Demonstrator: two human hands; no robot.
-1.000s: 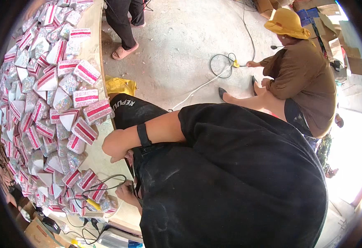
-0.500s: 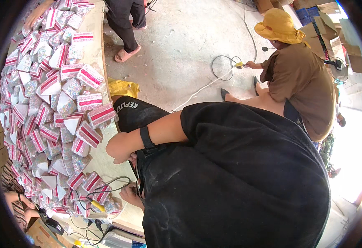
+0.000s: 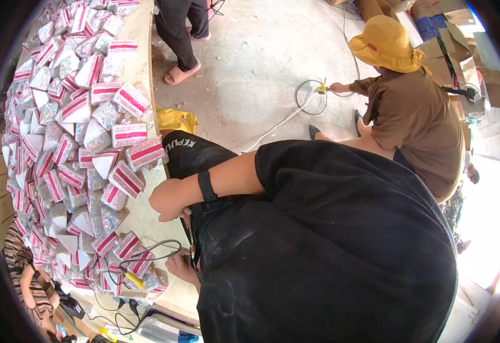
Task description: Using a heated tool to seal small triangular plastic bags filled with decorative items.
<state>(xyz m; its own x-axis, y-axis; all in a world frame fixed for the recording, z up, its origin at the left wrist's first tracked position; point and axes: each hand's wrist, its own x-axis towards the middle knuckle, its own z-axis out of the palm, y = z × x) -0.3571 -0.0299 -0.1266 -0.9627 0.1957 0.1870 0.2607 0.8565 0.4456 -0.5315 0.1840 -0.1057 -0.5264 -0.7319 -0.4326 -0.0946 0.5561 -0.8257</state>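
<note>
A big heap of wedge-shaped, cake-slice-like packs (image 3: 129,135), white and glittery with red-pink stripes, covers the pale tabletop (image 3: 158,240). Beside its edge, my right hand (image 3: 167,200) is bent down close to my body, below a black wristband (image 3: 206,186). Its fingers curl under and are mostly hidden. Lower in the view, my left hand (image 3: 181,266) has its fingers curled at a thin dark edge against my black shirt (image 3: 318,246). What either hand holds is hidden. A black cable (image 3: 167,242) loops near my left hand, with a yellow piece (image 3: 134,279) lying by the packs.
A person in a yellow hat (image 3: 388,43) sits at the right, holding a yellow piece on a white cable (image 3: 278,127). Pink sandals (image 3: 182,73) mark someone standing beyond the table. A striped sleeve (image 3: 18,251) shows at lower left; cardboard boxes (image 3: 436,60) stand upper right.
The view has shifted slightly. Another person's hand at the upper left has left the picture, and the striped-clad person shows more at lower left. My hands keep nearly the same pose.
</note>
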